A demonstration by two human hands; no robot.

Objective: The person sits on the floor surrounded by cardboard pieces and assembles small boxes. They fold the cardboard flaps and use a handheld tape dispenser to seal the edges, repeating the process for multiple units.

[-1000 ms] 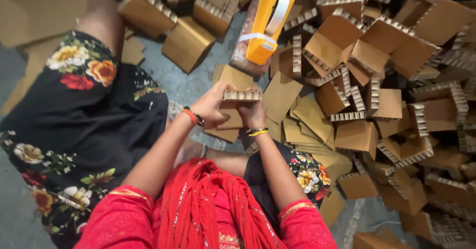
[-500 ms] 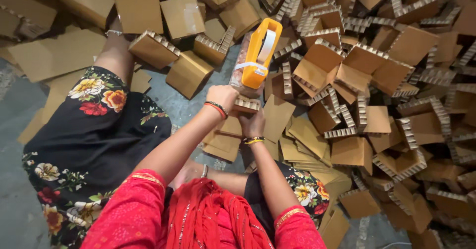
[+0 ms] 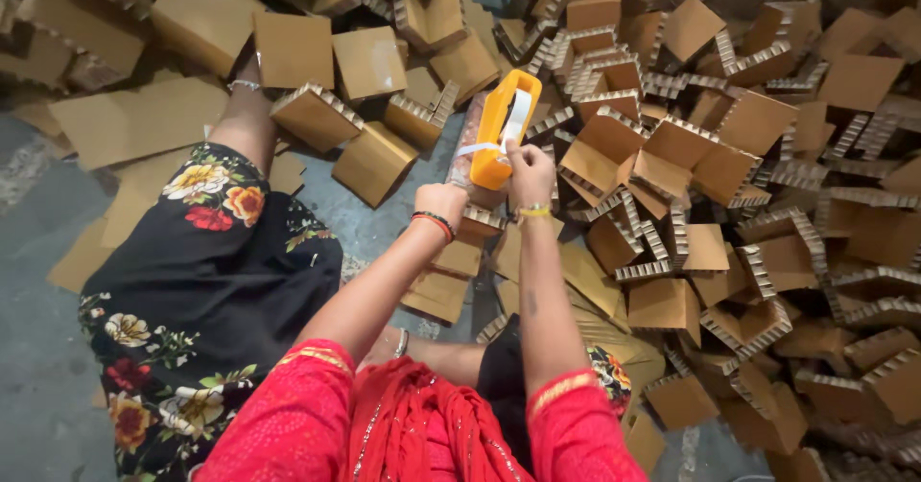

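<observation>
While both hands meet at the head view's centre, the left hand point(image 3: 441, 204) clamps a small cardboard piece point(image 3: 477, 221), and the right hand point(image 3: 531, 170) pinches white tape off the orange tape dispenser point(image 3: 504, 127) at 12 o'clock. Piled cardboard corners point(image 3: 729, 204) crowd 3 o'clock; a floral-clad leg point(image 3: 216, 252) lies at 9.

surface: we see grey floor point(image 3: 38, 386) | on it: flat cardboard sheets point(image 3: 134, 122) upper left | corrugated cardboard pieces point(image 3: 748, 252) heaped right

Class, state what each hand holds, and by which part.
Left hand grips a small cardboard piece by its top edge; right hand pinches the tape end at the orange dispenser.
</observation>
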